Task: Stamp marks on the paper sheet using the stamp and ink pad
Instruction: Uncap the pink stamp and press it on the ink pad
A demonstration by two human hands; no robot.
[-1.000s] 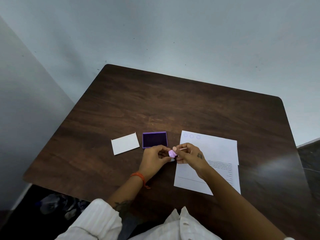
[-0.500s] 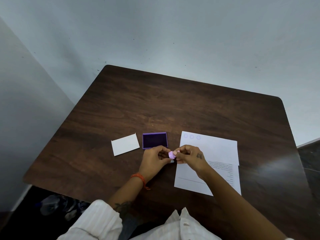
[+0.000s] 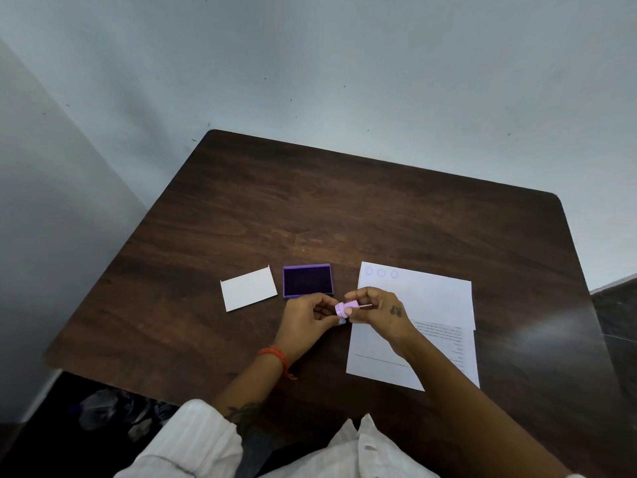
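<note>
A small lilac stamp (image 3: 344, 307) sits between both hands, just above the table at the paper's left edge. My right hand (image 3: 377, 309) pinches it from the right. My left hand (image 3: 307, 315) touches its left end with the fingertips. The open purple ink pad (image 3: 307, 280) lies right behind my left hand, its dark pad facing up. The white paper sheet (image 3: 424, 298) lies to the right, partly under my right forearm. Three faint round stamp marks (image 3: 381, 272) stand in a row at its top left corner.
A white rectangular lid or card (image 3: 248, 288) lies left of the ink pad. The dark wooden table (image 3: 344, 208) stands against a grey wall, with its left edge near a corner. Printed text covers the paper's lower right part.
Both hands stay together over the stamp. The stamp has turned slightly between the fingers, and its lilac end shows more on the left.
</note>
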